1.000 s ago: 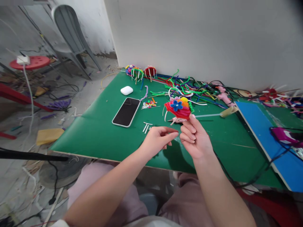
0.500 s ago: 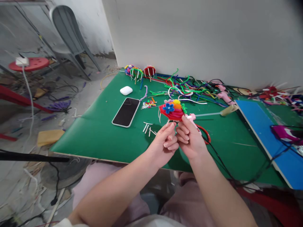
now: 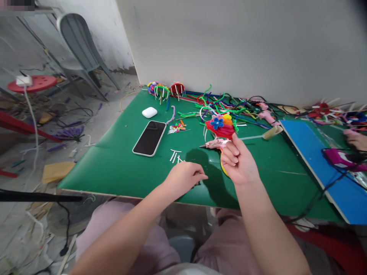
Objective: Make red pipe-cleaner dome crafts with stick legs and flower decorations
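My right hand [image 3: 239, 158] holds up a domed pipe-cleaner ornament [image 3: 222, 128], pinched at its lower right edge. The dome is red and orange, with a blue flower on its front and thin white strips hanging at its left. Low over the table, my left hand [image 3: 186, 175] is apart from the ornament, its fingers curled toward the thumb; their tips are mostly hidden. Short white strips [image 3: 173, 156] lie just beyond it. Behind my right hand rests a pink glue gun [image 3: 215, 144] with a dark nozzle, beside a partly covered yellow-orange handle [image 3: 224, 169].
A phone [image 3: 149, 138], a white earbud case [image 3: 149, 112] and small colourful bits [image 3: 178, 128] lie to the left. Finished domes [image 3: 177, 89] and tangled pipe cleaners [image 3: 215, 103] line the back. A blue board [image 3: 312, 164] borders the right; another person's hand [image 3: 357, 139] is beyond it.
My left hand has left the ornament and dropped down and left toward the table. My right hand has shifted right with the ornament. Another person's hand has appeared at the right edge.
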